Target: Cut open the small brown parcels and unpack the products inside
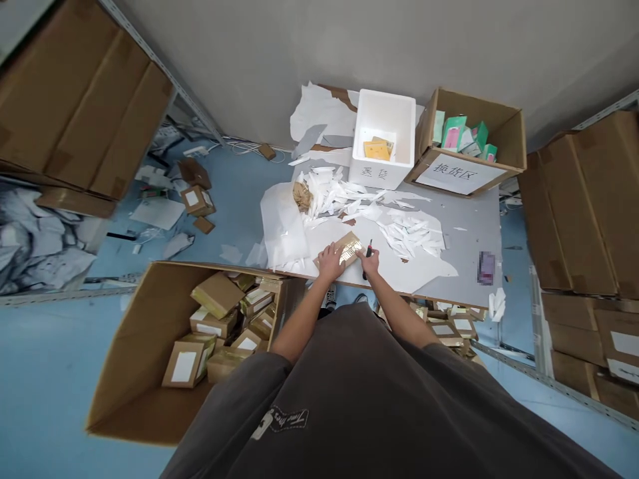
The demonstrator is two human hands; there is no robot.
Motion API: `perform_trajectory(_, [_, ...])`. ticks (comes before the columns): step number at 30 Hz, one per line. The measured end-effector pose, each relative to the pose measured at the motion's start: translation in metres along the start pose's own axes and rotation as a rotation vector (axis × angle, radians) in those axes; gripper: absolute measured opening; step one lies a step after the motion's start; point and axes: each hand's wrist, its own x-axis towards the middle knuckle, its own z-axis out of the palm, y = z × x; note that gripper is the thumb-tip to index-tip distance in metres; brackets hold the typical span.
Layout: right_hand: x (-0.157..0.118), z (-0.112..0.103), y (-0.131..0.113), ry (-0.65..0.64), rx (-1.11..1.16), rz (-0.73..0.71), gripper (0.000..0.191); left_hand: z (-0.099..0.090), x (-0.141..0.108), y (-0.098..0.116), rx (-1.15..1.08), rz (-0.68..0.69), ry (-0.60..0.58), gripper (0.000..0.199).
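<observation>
A small taped cardboard box (351,246) lies at the front of the table on white paper. My left hand (331,262) grips its left end, fingers bent over the top. In my right hand (370,261) is a black and red utility knife (369,251), its tip pointing away from me. That hand is at the box's right end, with the thumb side close to or touching it. Torn white paper strips (407,233) lie beyond and to the right, and crumpled brown paper (302,197) sits behind on the left.
A white foam bin (382,174) with yellow packets and a carton (459,176) of green boxes stand at the table's back. At lower left, a big open carton (124,359) holds several parcels. More parcels (449,329) lie below the table. Shelves with cartons (584,213) flank both sides.
</observation>
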Motion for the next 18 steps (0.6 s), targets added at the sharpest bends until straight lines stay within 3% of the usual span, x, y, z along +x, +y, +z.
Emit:
perform_trajectory(3, [0.032, 0.002, -0.024, 0.122, 0.043, 0.127, 0.061, 0.01, -0.028, -0.004, -0.052, -0.032, -0.078, 0.081])
perform_trajectory(7, [0.05, -0.011, -0.03, 0.087, 0.082, 0.072, 0.068, 0.021, -0.047, -0.007, -0.096, 0.016, -0.031, 0.087])
perform_trajectory(10, [0.029, -0.022, -0.001, 0.14, 0.195, 0.051, 0.077, 0.012, -0.034, -0.017, -0.007, 0.319, 0.025, 0.078])
perform_trajectory(13, [-0.014, -0.018, 0.04, 0.075, 0.251, 0.06, 0.083, -0.004, -0.008, -0.027, 0.11, 0.631, -0.088, 0.076])
perform_trajectory(15, [-0.042, -0.008, 0.061, -0.014, 0.243, 0.089, 0.079, -0.011, 0.006, -0.03, 0.176, 0.697, -0.142, 0.07])
perform_trajectory(18, [-0.06, 0.009, 0.07, 0.027, 0.21, 0.16, 0.071, -0.014, 0.016, -0.029, 0.236, 0.735, -0.119, 0.049])
